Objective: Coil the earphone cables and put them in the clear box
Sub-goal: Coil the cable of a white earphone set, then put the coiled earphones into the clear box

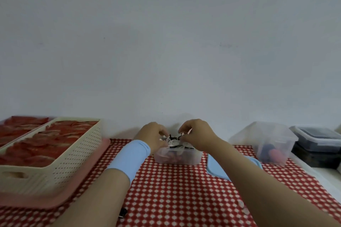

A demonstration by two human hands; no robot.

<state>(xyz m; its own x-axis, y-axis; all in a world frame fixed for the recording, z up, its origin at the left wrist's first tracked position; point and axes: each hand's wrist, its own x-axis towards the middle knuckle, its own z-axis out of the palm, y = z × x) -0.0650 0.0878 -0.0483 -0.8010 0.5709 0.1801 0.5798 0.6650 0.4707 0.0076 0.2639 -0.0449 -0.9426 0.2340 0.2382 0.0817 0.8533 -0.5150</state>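
Red-and-white checked cloth (175, 190) covered the table, and near its far edge the left hand (149, 132) and right hand (197, 134) pinched thin white and black earphone cables (173, 142), probably limp, light and tangle-prone, heaped atop a small clear plastic box (177, 156).

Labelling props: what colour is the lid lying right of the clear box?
Light blue; the lid shows best in the head view.
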